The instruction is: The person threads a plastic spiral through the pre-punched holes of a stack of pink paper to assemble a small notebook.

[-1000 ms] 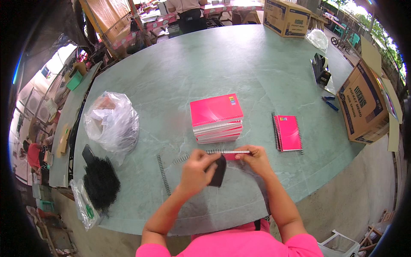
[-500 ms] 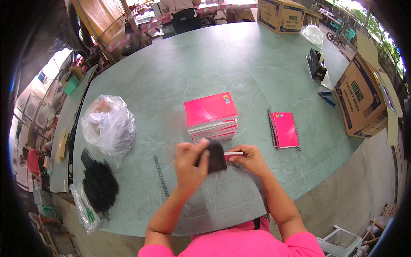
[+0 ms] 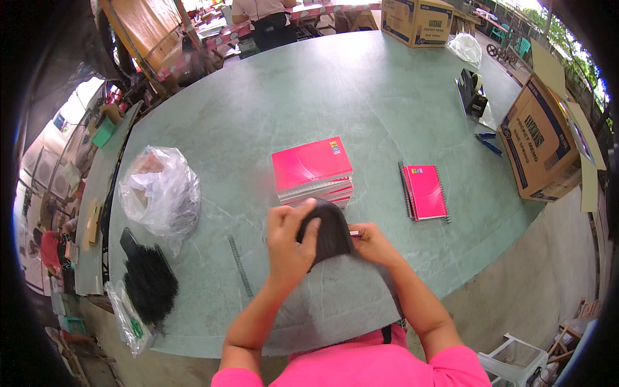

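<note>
I hold a black cover sheet in both hands, just above the green table. My left hand grips its left edge, fingers curled over the top. My right hand pinches its right side. Just behind it sits a stack of pink notebooks. A thin black spiral wire lies beside my left hand.
</note>
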### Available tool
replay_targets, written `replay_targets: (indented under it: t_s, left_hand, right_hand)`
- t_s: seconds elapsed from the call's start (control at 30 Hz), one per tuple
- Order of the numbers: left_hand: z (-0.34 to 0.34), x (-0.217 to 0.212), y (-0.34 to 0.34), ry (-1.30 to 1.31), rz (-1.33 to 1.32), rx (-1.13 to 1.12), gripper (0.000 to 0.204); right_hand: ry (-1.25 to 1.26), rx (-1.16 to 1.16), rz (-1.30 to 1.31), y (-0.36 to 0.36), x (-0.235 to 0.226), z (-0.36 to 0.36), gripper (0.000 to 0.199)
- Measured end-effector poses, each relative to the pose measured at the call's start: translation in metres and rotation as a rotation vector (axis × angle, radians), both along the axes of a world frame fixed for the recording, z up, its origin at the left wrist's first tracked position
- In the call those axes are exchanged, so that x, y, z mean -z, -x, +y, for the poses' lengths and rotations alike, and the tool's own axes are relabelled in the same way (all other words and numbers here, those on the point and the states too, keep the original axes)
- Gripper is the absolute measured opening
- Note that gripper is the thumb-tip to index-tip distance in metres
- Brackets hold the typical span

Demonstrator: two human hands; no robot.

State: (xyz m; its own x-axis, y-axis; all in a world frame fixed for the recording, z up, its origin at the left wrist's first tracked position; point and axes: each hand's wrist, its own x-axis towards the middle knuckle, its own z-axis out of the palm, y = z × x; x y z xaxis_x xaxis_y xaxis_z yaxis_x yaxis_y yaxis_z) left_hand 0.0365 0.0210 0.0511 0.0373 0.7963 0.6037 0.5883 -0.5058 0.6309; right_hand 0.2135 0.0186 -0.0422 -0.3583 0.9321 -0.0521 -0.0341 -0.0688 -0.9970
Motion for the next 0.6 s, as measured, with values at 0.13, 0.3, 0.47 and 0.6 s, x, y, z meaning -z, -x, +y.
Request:
replay_targets:
  t_s: [0.13,0.3,0.47,0.6]
  left_hand:
    - [-0.029,0.021,0.0,0.53,0.244,0.451,0.03]
    - [-0.046,0.039,0.001,0.556,0.387,0.514,0.031]
    - [-0.009,0.018,-0.005,0.04,0.349,0.245,0.024]
    - [0.005,0.022,-0.001,0.153,0.653,0.268,0.019]
  right_hand:
    - [-0.12,-0.001,-0.032,0.001,-0.004,0.002,0.028]
    - [0.036,0.046,-0.002,0.005,-0.018,0.001,0.026]
    - [-0.001,0.097,0.283,0.003,-0.012,0.001,0.025]
    - [0.031,0.066,0.128,0.005,-0.014,-0.001,0.023]
